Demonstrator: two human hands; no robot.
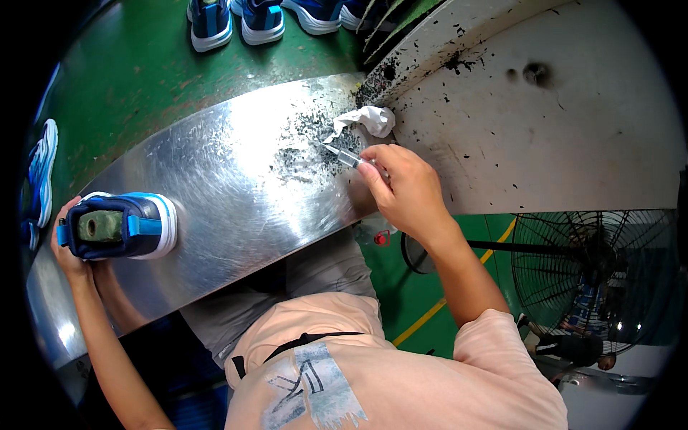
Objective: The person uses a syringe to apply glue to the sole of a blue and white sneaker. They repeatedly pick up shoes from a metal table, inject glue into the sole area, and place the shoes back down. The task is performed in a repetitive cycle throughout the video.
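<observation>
At the left end of the shiny metal bench (215, 193), my left hand (70, 261) is closed around the toe side of a blue sneaker (145, 209) with a white sole. A dark green shoe last (100, 226) fills its opening; some of my fingers are hidden behind the shoe. My right hand (405, 179) pinches a slim clear-barrelled tool (349, 158) with a thin pointed tip; whether it is a syringe or a knife I cannot tell. The tip is at the end of a crumpled white cloth or tissue (373, 120), amid black scraps on the metal.
Several blue sneakers (263, 25) stand beyond the bench, and another shoe (44, 172) is at the far left. A pale panel (494, 129) with black bits rises at the right. A black fan (595, 265) and a red-capped clear bottle (380, 236) are below it.
</observation>
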